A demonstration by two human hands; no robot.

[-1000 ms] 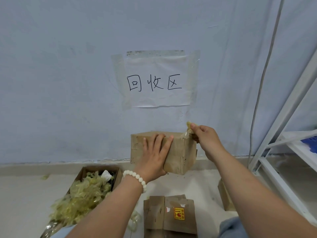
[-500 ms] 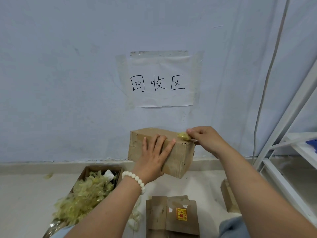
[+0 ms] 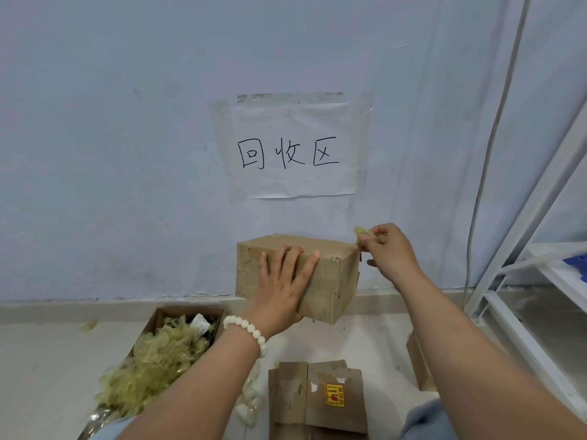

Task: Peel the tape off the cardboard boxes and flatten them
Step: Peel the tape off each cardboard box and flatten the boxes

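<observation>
Yellowish crumpled scrap of tape (image 3: 362, 230) is pinched in the right hand (image 3: 391, 253), just beside the top right corner of the small brown cardboard box (image 3: 335, 277), which the left hand (image 3: 282, 282) holds up before the wall (image 3: 127, 154) with straight fingers flat on its near face. I judge the peeling step is in hand: next the scrap should drop into the open carton of peeled tape (image 3: 158, 350) on the floor (image 3: 47, 376) at left, then the box wants flattening.
</observation>
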